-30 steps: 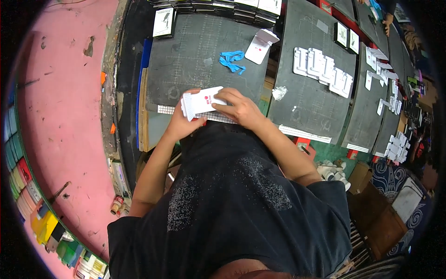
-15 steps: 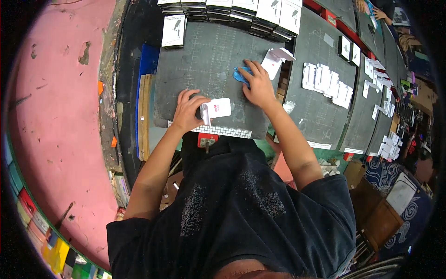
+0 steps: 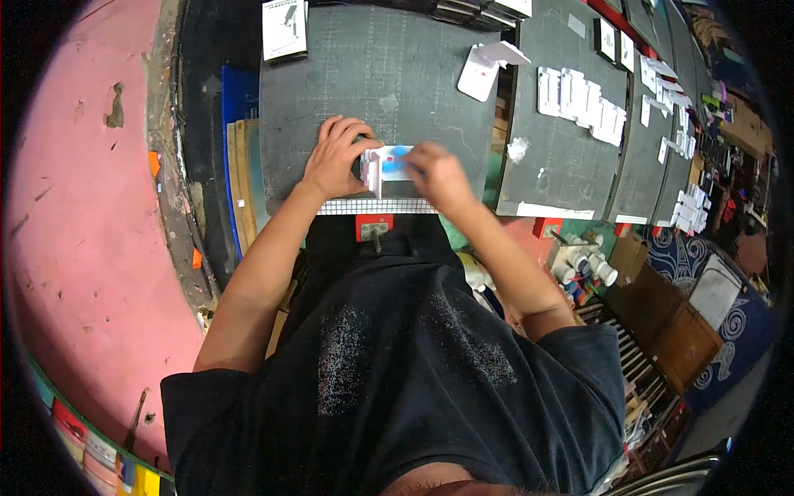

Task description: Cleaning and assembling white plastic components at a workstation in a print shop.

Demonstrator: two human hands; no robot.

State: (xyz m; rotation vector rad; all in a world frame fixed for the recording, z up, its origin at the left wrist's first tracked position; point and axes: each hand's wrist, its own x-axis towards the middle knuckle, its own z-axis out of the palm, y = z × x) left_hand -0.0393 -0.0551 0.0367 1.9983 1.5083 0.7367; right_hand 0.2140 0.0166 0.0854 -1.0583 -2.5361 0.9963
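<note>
My left hand (image 3: pixel 334 159) grips a white plastic folding stand (image 3: pixel 374 179) near the front edge of the dark work table, its fingers round the left, upright part. My right hand (image 3: pixel 440 177), blurred by motion, pinches a blue cloth (image 3: pixel 394 159) and presses it on the stand's flat plate, over a small red print. A second white stand (image 3: pixel 476 77) lies unfolded farther off to the right, with its arm raised. Neither hand touches it.
A white box with a black picture (image 3: pixel 284 30) stands at the table's far left. More boxes (image 3: pixel 463 11) are stacked at the far edge. On the neighbouring table lie a row of white stands (image 3: pixel 571 99) and a crumpled clear plastic scrap (image 3: pixel 518 150). A gridded strip (image 3: pixel 389 206) edges my table.
My right hand has come from the far right with the blue cloth onto the stand's plate. The left hand stays on the stand. The whole view has shifted.
</note>
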